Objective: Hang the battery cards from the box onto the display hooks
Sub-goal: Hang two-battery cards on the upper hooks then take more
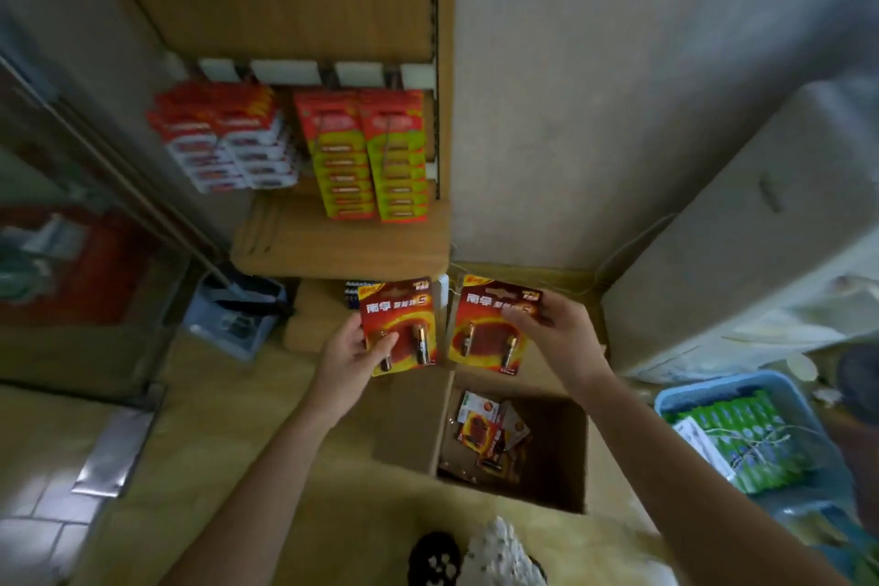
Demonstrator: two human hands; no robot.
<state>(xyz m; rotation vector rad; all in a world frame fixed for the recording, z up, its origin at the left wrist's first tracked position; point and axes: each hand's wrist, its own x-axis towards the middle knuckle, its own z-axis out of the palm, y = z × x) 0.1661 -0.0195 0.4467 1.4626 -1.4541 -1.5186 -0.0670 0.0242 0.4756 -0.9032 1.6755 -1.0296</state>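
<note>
Left grip [349, 359] pinches the left card [399, 314] by its side, right grip [556, 328] the right card [485, 324] near its top, both by the box's [568, 452] far edge; I judge them light, stiff, slick-faced, best held by the cardboard edge.

- Card stacks [371, 157] crowd the lower row of the back panel [295, 5]; the bare panel above them is open to approach.
- Shelf [342, 247] juts out beneath the stacks.
- Box [409, 423] stands open-topped; loose cards [490, 428] lie deep inside.
- Blue basket [666, 400] stands near the box, on its right.
</note>
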